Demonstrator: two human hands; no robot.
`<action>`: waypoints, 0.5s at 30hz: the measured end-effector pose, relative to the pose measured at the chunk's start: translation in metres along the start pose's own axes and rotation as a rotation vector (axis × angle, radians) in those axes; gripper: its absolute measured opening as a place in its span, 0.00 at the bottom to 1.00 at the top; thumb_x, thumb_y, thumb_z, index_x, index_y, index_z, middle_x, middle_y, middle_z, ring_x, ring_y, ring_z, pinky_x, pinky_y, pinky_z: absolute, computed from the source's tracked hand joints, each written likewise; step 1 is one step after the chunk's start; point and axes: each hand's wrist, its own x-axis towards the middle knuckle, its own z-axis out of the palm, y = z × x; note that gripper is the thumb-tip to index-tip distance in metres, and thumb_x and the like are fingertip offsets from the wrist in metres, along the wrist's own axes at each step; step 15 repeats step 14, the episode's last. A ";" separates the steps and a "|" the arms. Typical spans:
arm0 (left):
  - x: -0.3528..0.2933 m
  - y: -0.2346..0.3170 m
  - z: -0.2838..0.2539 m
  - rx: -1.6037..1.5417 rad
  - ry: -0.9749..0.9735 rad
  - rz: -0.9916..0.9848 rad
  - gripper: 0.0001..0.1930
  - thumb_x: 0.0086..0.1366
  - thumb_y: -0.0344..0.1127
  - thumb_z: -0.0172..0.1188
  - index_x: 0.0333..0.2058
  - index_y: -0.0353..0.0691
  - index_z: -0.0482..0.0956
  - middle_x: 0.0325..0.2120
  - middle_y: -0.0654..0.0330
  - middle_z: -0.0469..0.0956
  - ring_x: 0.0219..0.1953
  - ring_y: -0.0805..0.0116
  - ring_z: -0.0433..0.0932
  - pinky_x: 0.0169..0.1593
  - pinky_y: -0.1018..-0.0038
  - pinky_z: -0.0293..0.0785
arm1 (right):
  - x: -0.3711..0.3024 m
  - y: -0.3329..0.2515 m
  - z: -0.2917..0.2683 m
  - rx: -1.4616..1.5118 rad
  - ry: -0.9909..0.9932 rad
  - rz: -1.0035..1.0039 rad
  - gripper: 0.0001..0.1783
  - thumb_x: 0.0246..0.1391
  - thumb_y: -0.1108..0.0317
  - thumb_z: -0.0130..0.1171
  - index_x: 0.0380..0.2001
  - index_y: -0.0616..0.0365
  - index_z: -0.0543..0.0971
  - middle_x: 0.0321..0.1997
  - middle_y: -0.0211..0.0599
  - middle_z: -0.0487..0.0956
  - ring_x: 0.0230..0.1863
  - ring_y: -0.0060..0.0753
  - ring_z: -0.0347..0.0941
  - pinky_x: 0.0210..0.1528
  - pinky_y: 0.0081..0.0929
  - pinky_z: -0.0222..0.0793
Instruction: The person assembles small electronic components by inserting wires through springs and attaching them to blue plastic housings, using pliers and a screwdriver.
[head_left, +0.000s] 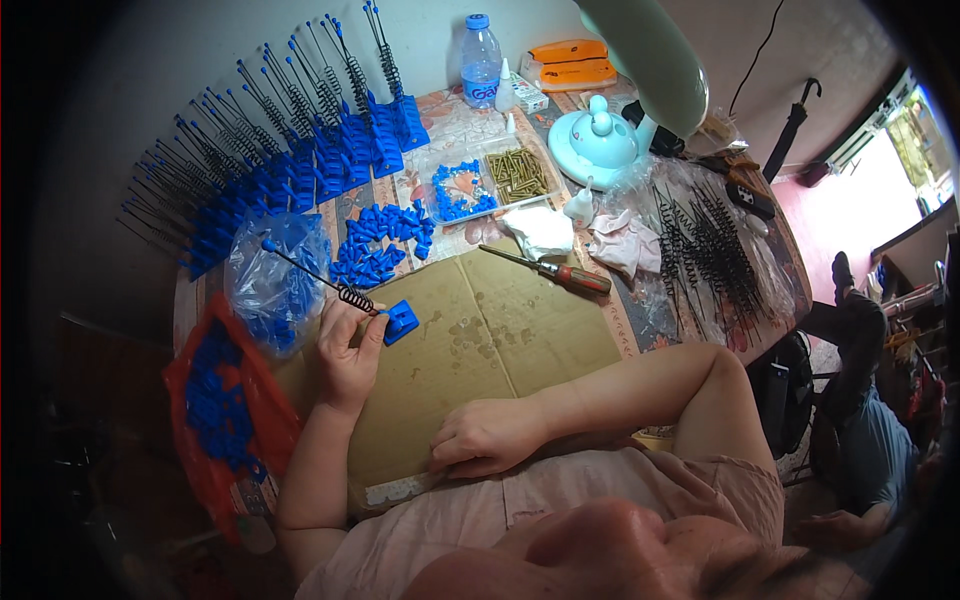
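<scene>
Left hand (347, 358) grip pinched around a black spring rod (318, 278) seated in a blue plastic base (401, 321) resting on the cardboard sheet (500, 340); right hand (487, 437) loosely curled, empty, on the cardboard's near edge.

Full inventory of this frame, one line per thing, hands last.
spring rod with blue base: one, black and blue, on cardboard, held by left hand
finished spring rods: many, black on blue bases, rows far left
loose blue bases: a pile, blue, beyond cardboard
clear bag: one, holds blue parts, left
red bag: one, holds blue parts, near left
clear tray: one, blue parts and brass screws
screwdriver: one, red handle
bare spring rods: a heap, black, right
bottle: one, clear, far edge
cardboard: one, brown, centre
left hand: holds rod
right hand: rests on cardboard, empty
</scene>
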 end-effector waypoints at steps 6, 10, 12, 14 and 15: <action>0.000 0.001 0.000 0.017 0.000 0.002 0.05 0.55 0.24 0.63 0.29 0.35 0.75 0.29 0.57 0.76 0.35 0.57 0.74 0.40 0.68 0.69 | 0.000 0.000 0.000 -0.004 -0.003 0.002 0.11 0.51 0.68 0.58 0.38 0.61 0.77 0.34 0.46 0.78 0.37 0.54 0.74 0.39 0.45 0.69; 0.002 0.003 0.000 0.017 0.001 0.025 0.05 0.55 0.24 0.63 0.29 0.35 0.75 0.29 0.57 0.76 0.35 0.57 0.74 0.40 0.68 0.69 | -0.001 0.000 0.000 -0.004 -0.004 0.005 0.12 0.51 0.68 0.58 0.38 0.61 0.77 0.34 0.46 0.78 0.38 0.53 0.74 0.40 0.45 0.69; 0.002 0.003 0.000 0.000 0.002 0.009 0.05 0.55 0.24 0.63 0.30 0.35 0.75 0.29 0.57 0.76 0.35 0.57 0.74 0.40 0.67 0.69 | 0.000 0.000 0.000 -0.004 -0.008 0.007 0.12 0.50 0.68 0.58 0.38 0.61 0.77 0.34 0.46 0.78 0.38 0.53 0.74 0.40 0.45 0.69; 0.002 0.004 -0.001 0.004 -0.006 0.011 0.05 0.56 0.24 0.63 0.31 0.36 0.76 0.29 0.57 0.76 0.35 0.58 0.75 0.41 0.67 0.69 | 0.000 0.001 0.000 -0.007 -0.012 0.006 0.12 0.50 0.68 0.58 0.38 0.61 0.76 0.34 0.46 0.78 0.38 0.54 0.74 0.41 0.45 0.69; 0.002 0.004 -0.001 0.004 -0.006 0.011 0.05 0.56 0.24 0.63 0.31 0.36 0.76 0.29 0.57 0.76 0.35 0.58 0.75 0.41 0.67 0.69 | 0.000 0.001 0.000 -0.007 -0.012 0.006 0.12 0.50 0.68 0.58 0.38 0.61 0.76 0.34 0.46 0.78 0.38 0.54 0.74 0.41 0.45 0.69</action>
